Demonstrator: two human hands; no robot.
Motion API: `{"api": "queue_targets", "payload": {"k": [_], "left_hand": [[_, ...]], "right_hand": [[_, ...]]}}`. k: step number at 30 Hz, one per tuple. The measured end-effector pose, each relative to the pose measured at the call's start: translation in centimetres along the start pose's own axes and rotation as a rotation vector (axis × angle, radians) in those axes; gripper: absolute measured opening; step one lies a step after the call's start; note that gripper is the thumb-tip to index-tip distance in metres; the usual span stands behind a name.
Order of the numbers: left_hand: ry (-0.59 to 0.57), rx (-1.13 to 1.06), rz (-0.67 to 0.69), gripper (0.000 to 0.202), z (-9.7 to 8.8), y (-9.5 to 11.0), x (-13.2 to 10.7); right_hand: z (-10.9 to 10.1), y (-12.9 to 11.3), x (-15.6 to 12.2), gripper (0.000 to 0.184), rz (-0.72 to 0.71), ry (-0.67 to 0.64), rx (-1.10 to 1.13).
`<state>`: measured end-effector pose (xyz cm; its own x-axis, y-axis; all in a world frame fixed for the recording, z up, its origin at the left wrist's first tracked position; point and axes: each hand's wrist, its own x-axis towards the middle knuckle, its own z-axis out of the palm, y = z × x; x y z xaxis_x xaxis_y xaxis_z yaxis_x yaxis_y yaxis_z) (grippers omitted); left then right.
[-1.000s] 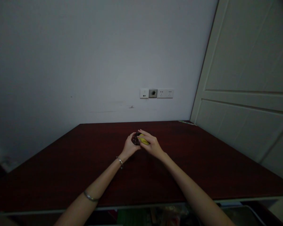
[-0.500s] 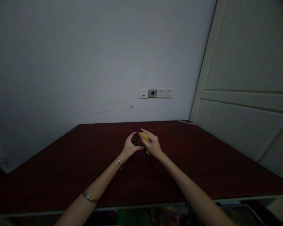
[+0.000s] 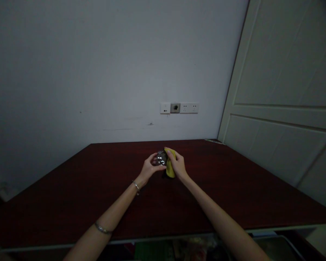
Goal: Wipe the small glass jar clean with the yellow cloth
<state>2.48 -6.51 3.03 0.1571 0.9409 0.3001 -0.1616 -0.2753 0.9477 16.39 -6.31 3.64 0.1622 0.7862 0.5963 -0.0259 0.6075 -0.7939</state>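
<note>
My left hand [image 3: 149, 167] is closed around a small, clear, shiny glass-like object [image 3: 161, 158], thumb below and fingers behind it. Its exact kind is hard to make out. In my right hand [image 3: 178, 166] is a yellow cloth [image 3: 170, 167], gripped between thumb and fingers and hanging down toward the tabletop. The cloth is right beside the clear object, at its right side; whether they touch I cannot tell. Both hands are held close together over the middle of the dark red table [image 3: 103, 188].
Behind the table rises a white wall with a row of sockets [image 3: 179, 108]. A pale panelled door [image 3: 277, 108] stands at the right. Below the table's front edge, an open space holds a green item [image 3: 152, 250] and other clutter.
The clear object has turned in my left hand and shows brighter reflections. My right hand has drawn slightly away to the right, and more of the yellow cloth now hangs open.
</note>
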Motion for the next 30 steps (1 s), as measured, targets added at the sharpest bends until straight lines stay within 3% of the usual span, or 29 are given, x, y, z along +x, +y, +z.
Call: {"api": "queue_targets", "payload": {"k": [8, 18, 25, 30], "left_hand": [[0.01, 0.0, 0.02, 0.061, 0.0, 0.2, -0.1], [0.011, 0.124, 0.087, 0.069, -0.9, -0.8, 0.6], [-0.027, 0.223, 0.105, 0.073, -1.5, -1.6, 0.8], [-0.15, 0.271, 0.127, 0.081, -1.5, -0.9, 0.6]], "right_hand": [[-0.4, 1.0, 0.4, 0.056, 0.059, -0.167, 0.107], [-0.5, 1.1, 0.2, 0.083, 0.159, -0.332, 0.149], [-0.3, 0.9, 0.3, 0.083, 0.229, -0.279, 0.133], [-0.4, 0.6, 0.5, 0.074, 0.269, -0.212, 0.127]]}}
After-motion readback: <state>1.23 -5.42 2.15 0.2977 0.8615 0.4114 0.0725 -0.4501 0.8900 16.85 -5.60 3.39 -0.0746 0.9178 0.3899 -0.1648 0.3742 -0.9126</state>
